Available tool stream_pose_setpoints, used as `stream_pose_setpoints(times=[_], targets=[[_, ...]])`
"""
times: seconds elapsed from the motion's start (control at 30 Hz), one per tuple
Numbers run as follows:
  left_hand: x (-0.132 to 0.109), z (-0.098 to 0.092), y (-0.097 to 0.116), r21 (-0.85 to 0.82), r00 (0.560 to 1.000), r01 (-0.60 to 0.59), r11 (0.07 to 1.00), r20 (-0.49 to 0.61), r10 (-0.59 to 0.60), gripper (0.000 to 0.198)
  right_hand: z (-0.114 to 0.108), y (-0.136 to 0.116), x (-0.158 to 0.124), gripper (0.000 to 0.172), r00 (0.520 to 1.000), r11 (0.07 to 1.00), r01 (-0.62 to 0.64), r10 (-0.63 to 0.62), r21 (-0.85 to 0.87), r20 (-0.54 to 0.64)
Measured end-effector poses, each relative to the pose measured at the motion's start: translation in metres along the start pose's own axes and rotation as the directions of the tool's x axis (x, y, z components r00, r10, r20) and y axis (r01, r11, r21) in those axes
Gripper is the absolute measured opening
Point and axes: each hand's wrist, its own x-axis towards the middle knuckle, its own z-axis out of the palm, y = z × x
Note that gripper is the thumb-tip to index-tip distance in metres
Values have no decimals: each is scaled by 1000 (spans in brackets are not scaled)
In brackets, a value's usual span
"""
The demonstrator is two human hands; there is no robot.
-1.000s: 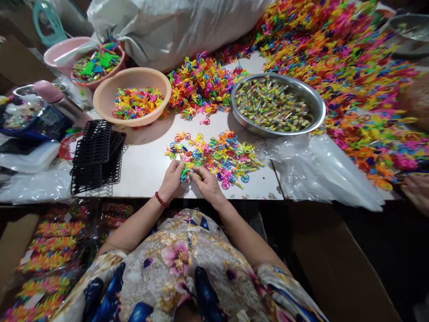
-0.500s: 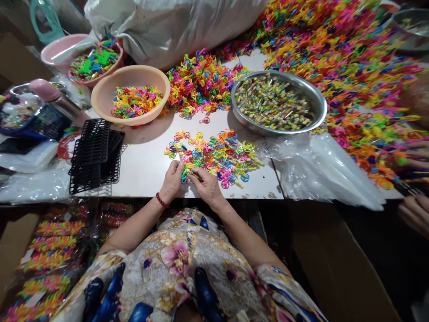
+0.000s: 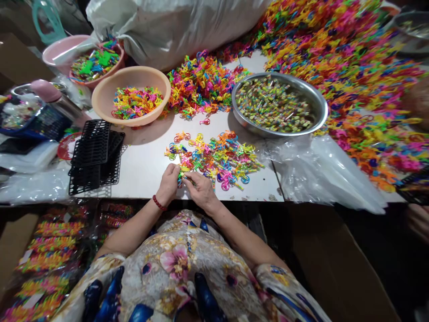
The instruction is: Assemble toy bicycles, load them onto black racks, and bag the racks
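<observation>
By the near edge of the tabletop, the left hand and right hand meet. Both grips are pinched narrow on one small plastic toy. A pile of toy bicycles lies just beyond.

Bare table open between black grid stack and toy-bike pile; lane runs to peach bowl. Narrow strip between pile and steel bowl (one stray bike there). Pile's near side taken: left hand, right hand pinching toy bike. Right blocked: clear bags, big heap. Far side: white sack.
</observation>
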Motion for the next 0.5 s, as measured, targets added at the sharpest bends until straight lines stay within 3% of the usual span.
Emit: stream_pose_setpoints(times=[0.17,0.3,0.4,0.5], targets=[[1,-5,-2,-106,999,-9,994,-40,5,41,7,0,8,20,994,996,84,-81,-30,76],[19,-23,9,36,991,-126,991,-37,127,35,2,3,15,31,978,976,184,-171,-116,117],[43,-37,26,238,963,-256,937,-21,268,27,-18,8,20,36,981,944,192,-188,-266,43],[77,-40,42,315,923,-365,876,3,384,17,-56,22,34,32,984,923,146,-173,-356,-45]])
